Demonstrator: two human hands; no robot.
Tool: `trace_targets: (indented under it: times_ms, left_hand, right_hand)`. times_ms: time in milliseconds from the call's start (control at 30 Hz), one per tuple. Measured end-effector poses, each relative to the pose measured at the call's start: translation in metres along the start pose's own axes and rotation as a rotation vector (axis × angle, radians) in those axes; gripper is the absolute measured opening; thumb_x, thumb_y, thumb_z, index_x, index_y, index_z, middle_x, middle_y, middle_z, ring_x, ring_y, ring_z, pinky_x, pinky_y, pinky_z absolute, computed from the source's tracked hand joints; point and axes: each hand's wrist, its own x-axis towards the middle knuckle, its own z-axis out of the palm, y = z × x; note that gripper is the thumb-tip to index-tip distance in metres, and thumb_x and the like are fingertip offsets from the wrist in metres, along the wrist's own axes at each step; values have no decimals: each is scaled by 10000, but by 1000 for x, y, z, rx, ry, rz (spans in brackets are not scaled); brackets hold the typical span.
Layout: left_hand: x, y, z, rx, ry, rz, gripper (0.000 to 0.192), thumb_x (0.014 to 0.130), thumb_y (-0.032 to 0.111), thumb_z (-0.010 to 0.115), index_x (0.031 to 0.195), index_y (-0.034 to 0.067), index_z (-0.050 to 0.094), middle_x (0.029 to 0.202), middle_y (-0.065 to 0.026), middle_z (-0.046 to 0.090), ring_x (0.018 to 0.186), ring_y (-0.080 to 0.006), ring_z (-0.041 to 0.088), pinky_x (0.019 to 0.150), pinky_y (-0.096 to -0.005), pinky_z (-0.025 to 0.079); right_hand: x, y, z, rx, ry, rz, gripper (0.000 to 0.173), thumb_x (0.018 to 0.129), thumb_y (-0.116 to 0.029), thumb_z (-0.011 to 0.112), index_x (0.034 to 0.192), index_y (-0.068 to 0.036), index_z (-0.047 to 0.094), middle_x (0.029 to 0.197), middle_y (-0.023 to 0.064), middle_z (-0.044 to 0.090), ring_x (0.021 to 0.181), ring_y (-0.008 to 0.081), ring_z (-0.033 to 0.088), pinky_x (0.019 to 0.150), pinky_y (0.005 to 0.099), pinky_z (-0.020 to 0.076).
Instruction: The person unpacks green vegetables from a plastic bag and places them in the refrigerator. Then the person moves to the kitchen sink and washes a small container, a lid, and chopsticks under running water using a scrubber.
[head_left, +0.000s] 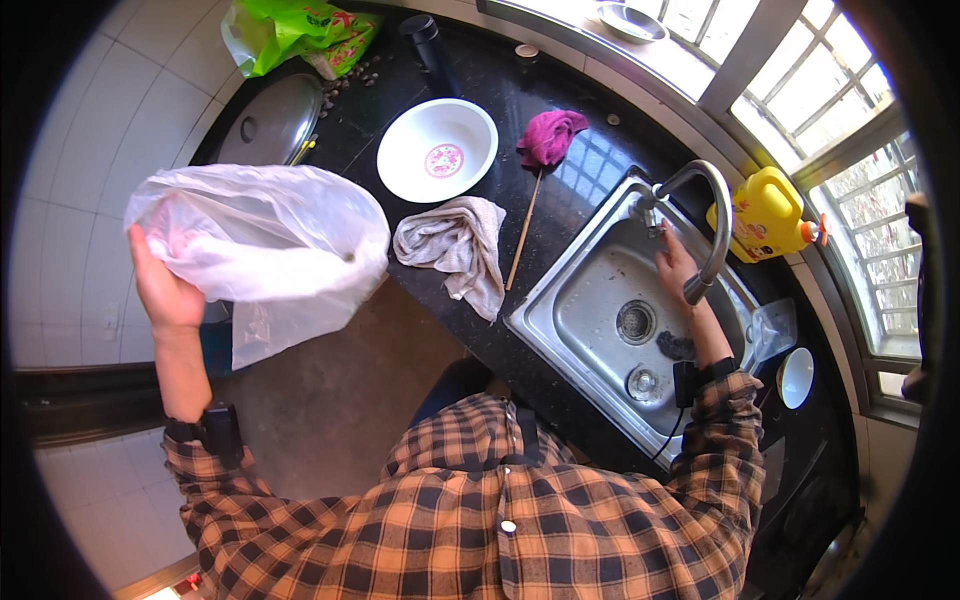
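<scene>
My left hand (166, 289) grips a translucent white plastic bag (300, 217) at the left; its fingers are partly hidden by the bag, and something white and pinkish shows through it. At the right, my right hand (675, 262) reaches over the stainless steel sink (585, 300), its fingertips at the base of the curved faucet (724, 225). Whether those fingers touch the faucet's handle is hard to tell. A dark scouring pad (675, 345) and a round metal strainer (643, 382) lie in the sink below that hand.
On the black counter (465, 289) are a white basin (405, 161), a grey cloth (457, 240), a magenta cloth (551, 139), a wooden stick (525, 232), a metal lid (274, 120), a black bottle (431, 52) and a green bag (289, 37). A yellow jug (765, 214) and a bowl (795, 377) stand beyond the sink.
</scene>
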Motion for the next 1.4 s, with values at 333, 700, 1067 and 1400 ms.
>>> trace_targets:
  times_ms: [333, 700, 1067, 1400]
  left_hand:
    - [141, 26, 56, 87, 75, 352, 603, 971, 448, 270, 1316, -11, 454, 1283, -172, 526, 1182, -337, 505, 1058, -466, 368]
    - [263, -72, 74, 105, -145, -121, 459, 1003, 195, 373, 1368, -75, 304, 1436, -251, 287, 1304, -359, 365, 1117, -453, 317]
    - [75, -124, 171, 81, -570, -237, 428, 986, 195, 422, 1352, -23, 378, 1307, -206, 459, 1216, -311, 472, 1082, -422, 353]
    - [-100, -241, 254, 115, -937, -782, 306, 952, 160, 528, 1224, 22, 499, 1129, -138, 594, 1014, -225, 606, 917, -366, 488]
  right_hand:
    - [-31, -5, 0, -360, -109, -125, 566, 841, -14, 496, 1383, -161, 428, 1416, 147, 427, 1279, 324, 442, 1070, 395, 358]
    - [-37, -64, -26, 1467, -10, 683, 419, 956, -323, 536, 1144, 51, 553, 1053, 199, 618, 966, 260, 638, 857, 341, 549]
    - [-107, -10, -33, 778, -494, 914, 240, 898, -240, 586, 974, -32, 679, 850, 107, 685, 740, 186, 669, 680, 302, 561]
    - [-206, 122, 60, -311, -626, 784, 719, 753, -295, 684, 1382, -97, 399, 1272, 230, 509, 1135, 394, 526, 954, 417, 454]
